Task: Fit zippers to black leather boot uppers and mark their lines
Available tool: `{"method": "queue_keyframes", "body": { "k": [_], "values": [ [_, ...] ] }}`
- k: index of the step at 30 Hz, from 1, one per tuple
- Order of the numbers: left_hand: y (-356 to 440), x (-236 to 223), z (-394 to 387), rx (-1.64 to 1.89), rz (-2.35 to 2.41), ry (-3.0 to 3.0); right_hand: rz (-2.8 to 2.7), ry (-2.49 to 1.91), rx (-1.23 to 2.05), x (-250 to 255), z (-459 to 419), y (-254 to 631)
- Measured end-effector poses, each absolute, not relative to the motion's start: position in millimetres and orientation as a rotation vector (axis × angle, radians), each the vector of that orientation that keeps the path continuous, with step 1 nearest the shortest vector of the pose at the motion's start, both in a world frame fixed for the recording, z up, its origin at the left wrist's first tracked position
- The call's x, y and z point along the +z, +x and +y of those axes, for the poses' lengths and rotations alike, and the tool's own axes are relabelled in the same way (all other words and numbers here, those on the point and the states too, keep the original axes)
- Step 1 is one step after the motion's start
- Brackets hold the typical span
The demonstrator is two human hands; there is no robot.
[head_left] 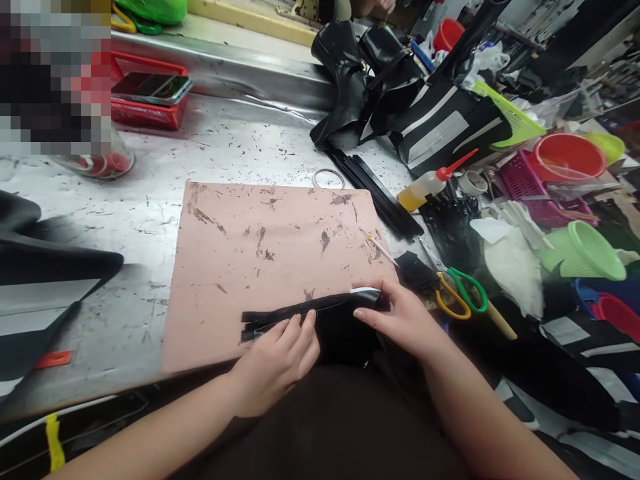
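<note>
A black zipper (290, 311) lies along the near edge of a pinkish mat (240, 247), its loose ends pointing left. My left hand (280, 360) is closed on it, fingertips together at the tape. Beside it, my right hand (405, 317) pinches the end of a black leather piece (345, 333) between thumb and fingers. A white strip shows along that piece's upper edge. The lower part of the leather hangs over the table's front edge, dark against my lap. How far the zipper and leather are joined is hidden under my fingers.
Green-and-yellow scissors (463, 293), a white stick (380, 248) and a bundle of black zippers (380, 193) lie right of the mat. A glue bottle (425, 190) and black boots (345, 80) stand behind. A red basket (150, 113) holds a phone; black leather (45, 287) lies left.
</note>
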State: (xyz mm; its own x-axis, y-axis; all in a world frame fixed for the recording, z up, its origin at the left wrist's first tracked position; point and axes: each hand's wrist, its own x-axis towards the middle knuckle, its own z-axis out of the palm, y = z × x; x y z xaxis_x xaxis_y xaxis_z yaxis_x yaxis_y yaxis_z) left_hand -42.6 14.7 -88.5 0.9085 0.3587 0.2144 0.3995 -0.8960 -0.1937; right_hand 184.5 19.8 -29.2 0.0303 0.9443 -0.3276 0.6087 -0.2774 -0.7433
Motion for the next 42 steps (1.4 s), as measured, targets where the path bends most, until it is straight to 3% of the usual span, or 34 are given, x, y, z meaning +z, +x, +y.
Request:
{"method": "queue_keyframes", "body": {
  "k": [4, 7, 10, 13, 19, 28, 34, 42],
  "values": [
    [-39.4, -87.1, 15.3, -0.229, -0.569, -2.863, -1.987, -1.809, 0.501, -21.6, 11.5, 171.3],
    [-37.6, -89.0, 15.2, -0.248, -0.575, -2.829, -1.881, -1.783, 0.747, -27.8, 11.5, 166.4],
    [-38.5, -92.9, 16.0, -0.294, -0.577, -2.819, -1.348, -1.817, 1.163, -45.2, 16.4, 166.9],
    [-39.1, -94.5, 17.9, -0.339, -0.571, -2.832, -1.109, -1.783, 1.273, -57.8, 19.3, 167.3],
    [-34.8, -87.4, 20.5, -0.419, -0.604, -2.759, -1.504, -1.999, 0.829, -57.5, 11.7, 168.1],
    [-29.8, -81.6, 21.6, -0.263, -0.591, -2.784, -1.642, -2.075, 0.726, -61.5, 12.2, 167.8],
    [-9.7, -78.4, 26.1, -0.257, -0.517, -2.839, -1.789, -2.057, 0.422, -62.9, 13.6, 179.0],
    [-10.2, -82.1, 29.1, -0.33, -0.524, -2.845, -1.782, -1.974, 0.643, -58.9, 16.9, 191.9]
  ]
}}
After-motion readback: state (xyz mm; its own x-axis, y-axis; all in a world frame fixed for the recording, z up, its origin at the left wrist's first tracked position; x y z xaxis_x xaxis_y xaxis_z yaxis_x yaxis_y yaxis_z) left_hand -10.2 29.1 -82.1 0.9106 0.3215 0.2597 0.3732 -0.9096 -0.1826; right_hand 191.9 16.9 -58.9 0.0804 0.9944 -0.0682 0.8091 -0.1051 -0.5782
